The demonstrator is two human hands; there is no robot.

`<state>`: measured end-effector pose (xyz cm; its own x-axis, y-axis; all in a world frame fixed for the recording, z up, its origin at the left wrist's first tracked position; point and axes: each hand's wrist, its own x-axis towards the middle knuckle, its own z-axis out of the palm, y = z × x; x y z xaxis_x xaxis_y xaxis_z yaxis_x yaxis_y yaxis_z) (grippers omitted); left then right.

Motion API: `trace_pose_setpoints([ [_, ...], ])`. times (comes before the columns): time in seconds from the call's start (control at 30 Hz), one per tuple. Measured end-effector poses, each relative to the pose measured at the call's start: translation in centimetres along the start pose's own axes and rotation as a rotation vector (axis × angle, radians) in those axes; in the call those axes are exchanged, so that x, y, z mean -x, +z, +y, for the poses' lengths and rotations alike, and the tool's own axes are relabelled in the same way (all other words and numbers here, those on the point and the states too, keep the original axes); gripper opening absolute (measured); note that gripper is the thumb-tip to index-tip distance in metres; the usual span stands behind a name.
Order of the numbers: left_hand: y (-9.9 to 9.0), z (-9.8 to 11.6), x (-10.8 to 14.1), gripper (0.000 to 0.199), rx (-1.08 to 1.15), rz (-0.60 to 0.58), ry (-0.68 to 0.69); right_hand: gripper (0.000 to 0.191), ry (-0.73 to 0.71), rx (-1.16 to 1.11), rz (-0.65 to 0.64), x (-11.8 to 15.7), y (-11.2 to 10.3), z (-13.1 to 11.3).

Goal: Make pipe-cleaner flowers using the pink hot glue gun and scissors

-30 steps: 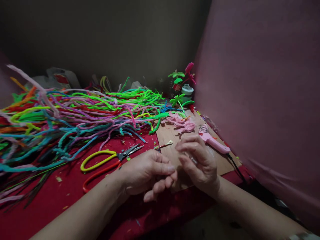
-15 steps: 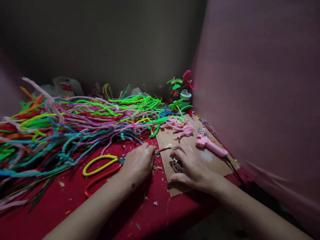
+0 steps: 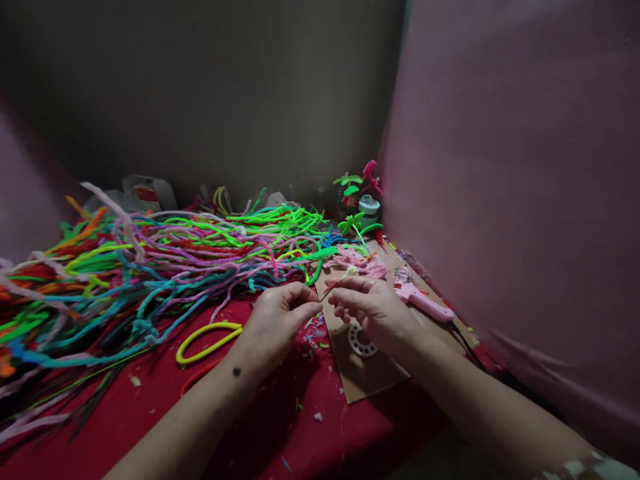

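Between thumb and forefinger, my left hand [image 3: 283, 320] pinches the lower end of a thin dark stem. My right hand [image 3: 383, 317] is closed around the stem's upper part, thumb and fingertips together. A pale tuft [image 3: 352, 271] at the stem's tip shows just above the right fingers. Under the right hand, a white disc with a ring of holes [image 3: 363, 341] lies on a brown board [image 3: 373, 380]. Scissors with a yellow handle loop [image 3: 187, 343] and a red one lie on the red cloth, partly hidden by my left forearm.
A big heap of coloured pipe cleaners [image 3: 190, 247] spreads over the left side. Pink fuzzy pieces [image 3: 373, 268] and a pink glue gun [image 3: 425, 303] with a black cord are on the board. Behind stand a small jar [image 3: 369, 208] and green leaf shapes [image 3: 351, 223]. Scraps dot the red cloth [image 3: 280, 427].
My right hand has left the white disc on the board and moved up to the stem. My left hand has turned and lifted, with the stem now between both hands.
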<state>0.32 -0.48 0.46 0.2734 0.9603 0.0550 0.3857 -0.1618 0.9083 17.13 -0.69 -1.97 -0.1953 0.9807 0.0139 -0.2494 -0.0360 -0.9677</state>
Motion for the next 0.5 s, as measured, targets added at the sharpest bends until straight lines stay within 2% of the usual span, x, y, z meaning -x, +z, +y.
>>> trace_pose_setpoints([
  [0.1,0.2,-0.3,0.0,0.015,0.039,-0.008,0.009,0.016,-0.070,-0.034,0.046,-0.6,1.0,0.2],
  [0.23,0.6,-1.0,-0.1,0.030,0.133,0.038,0.094,0.014,-0.179,0.105,0.127,-0.2,2.0,-0.1],
  [0.3,0.9,-1.2,0.1,0.025,0.146,0.023,0.098,0.010,-0.229,0.174,0.135,0.0,2.4,0.0],
  [0.4,1.2,-1.5,0.5,0.023,0.027,0.102,0.132,0.011,-0.271,0.240,0.142,0.2,2.9,0.6],
  [0.5,1.3,-1.7,0.6,0.024,-0.087,0.193,0.219,0.014,-0.235,0.281,0.092,0.0,2.4,0.7],
])
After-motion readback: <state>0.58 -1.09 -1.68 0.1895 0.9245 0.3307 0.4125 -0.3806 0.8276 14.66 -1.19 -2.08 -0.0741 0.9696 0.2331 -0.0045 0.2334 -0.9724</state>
